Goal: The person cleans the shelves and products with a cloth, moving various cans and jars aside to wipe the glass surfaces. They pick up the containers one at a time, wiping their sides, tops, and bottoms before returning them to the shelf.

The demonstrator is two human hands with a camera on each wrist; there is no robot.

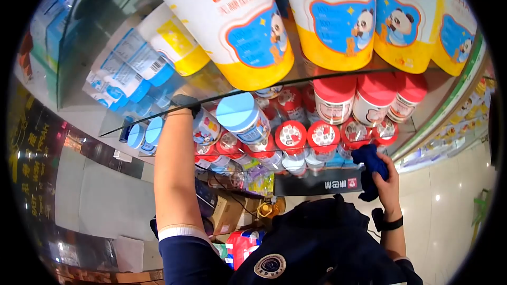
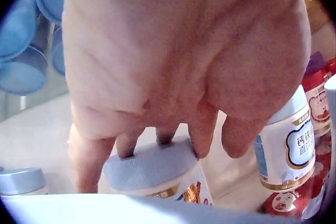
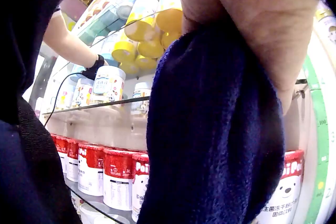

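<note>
My left hand reaches in under the upper glass shelf. In the left wrist view, the spread fingers of that hand touch the pale blue lid of a jar; the thumb stands apart from it, and a white surface hides the jar's lower part. Another blue-lidded jar is to the right. My right hand grips a dark blue cloth in front of the shelf's right part. Close up in the right wrist view, the cloth hangs below the hand, whose fingertips are hidden.
Large white-and-yellow tubs stand on the upper glass shelf. Red-lidded jars crowd the levels below, beside a large blue-lidded jar. Cardboard boxes lie low near my body, and a tiled floor shows at the right.
</note>
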